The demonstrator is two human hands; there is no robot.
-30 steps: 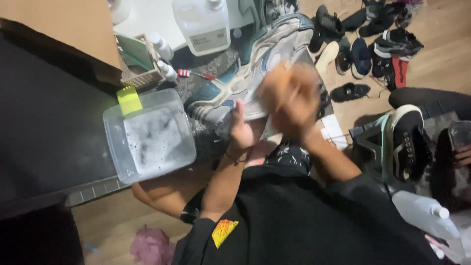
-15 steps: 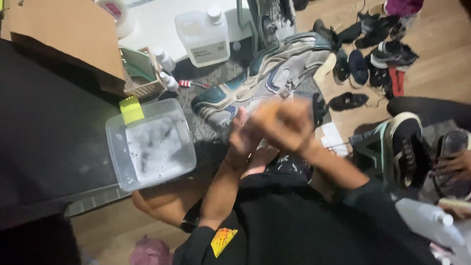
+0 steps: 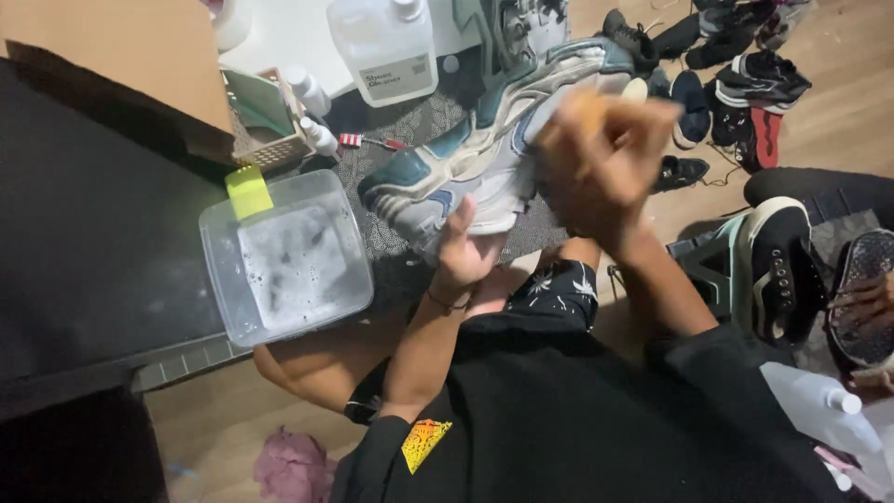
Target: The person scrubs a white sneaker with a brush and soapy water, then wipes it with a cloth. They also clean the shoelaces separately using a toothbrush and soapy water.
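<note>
- Centrally, a grey, white and teal running shoe (image 3: pixel 484 154) lay tilted across the person's lap, its toe pointing toward a clear plastic tub of soapy water (image 3: pixel 284 256).
- The left hand (image 3: pixel 466 247) gripped the shoe from below near the toe, fingers curled up around the sole edge and thumb raised against its side.
- The right hand (image 3: pixel 601 163) was pressed on the shoe's upper toward the heel; it was blurred, the fingers seemed bunched around something pale orange, and I could not tell exactly what it held or how tightly it was closed.
- The tub sat just beside the shoe's toe, with a yellow-green tab (image 3: pixel 249 191) lying on its rim at the corner away from the person.
- Beyond the shoe stood a large translucent plastic jug with a white cap (image 3: pixel 384 47), and beside the tub's far corner were a small woven basket (image 3: pixel 270 140) and small white bottles (image 3: pixel 321 138).
- A brown cardboard box (image 3: pixel 121 56) rested on the dark surface (image 3: pixel 93 242) on the tub's far side from the shoe.
- Past the shoe's heel, several dark shoes (image 3: pixel 717 84) were scattered on the wooden floor (image 3: pixel 838 121).
- A black sneaker with a pale teal sole (image 3: pixel 773 265) sat near the person's right arm, well apart from the held shoe.
- Another person's hand (image 3: pixel 871 298) rested on a dark shoe sole at the frame edge beyond that sneaker.
- A pink cloth (image 3: pixel 289 466) lay on the floor beside the person, on the tub's side.
</note>
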